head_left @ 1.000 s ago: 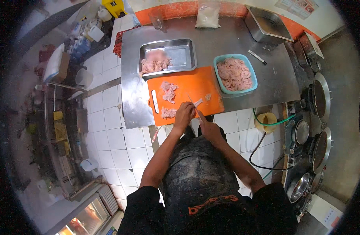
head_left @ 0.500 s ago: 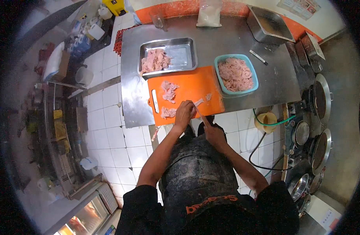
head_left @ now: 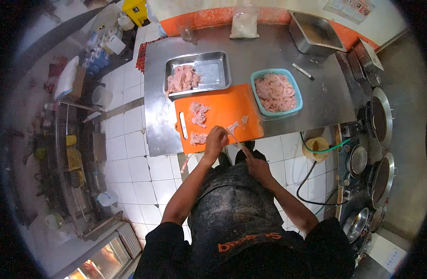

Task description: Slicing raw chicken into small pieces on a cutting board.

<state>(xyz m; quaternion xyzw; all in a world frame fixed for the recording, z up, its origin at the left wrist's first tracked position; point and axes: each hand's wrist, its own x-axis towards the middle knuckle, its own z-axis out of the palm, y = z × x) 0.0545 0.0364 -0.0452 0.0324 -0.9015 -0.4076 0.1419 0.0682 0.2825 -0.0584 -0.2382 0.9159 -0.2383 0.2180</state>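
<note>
My right hand (head_left: pixel 256 166) grips a knife (head_left: pixel 238 142), its blade slanting up and left to the front edge of an orange cutting board (head_left: pixel 225 100). The fingers of my left hand (head_left: pixel 216 139) are bent and pressed together beside the blade, on a piece of raw meat that they mostly hide. A pale meat strip (head_left: pixel 232 127) lies just past the blade, with a small scrap (head_left: pixel 244 119) to its right. Left of my left hand are a meat pile (head_left: pixel 200 114) and a smaller one (head_left: pixel 198 138).
Behind the board, a steel tray (head_left: pixel 218 74) has raw meat in its left half. A light-blue tub (head_left: pixel 295 88) of meat strips stands to the right, near a marker (head_left: pixel 302 71). A deep steel pan (head_left: pixel 315 39) and a bag of white powder (head_left: pixel 244 24) sit farther back.
My left hand has moved slightly left and down, and the knife tip has shifted left with it. The view has shifted a little. The meat piles look the same.
</note>
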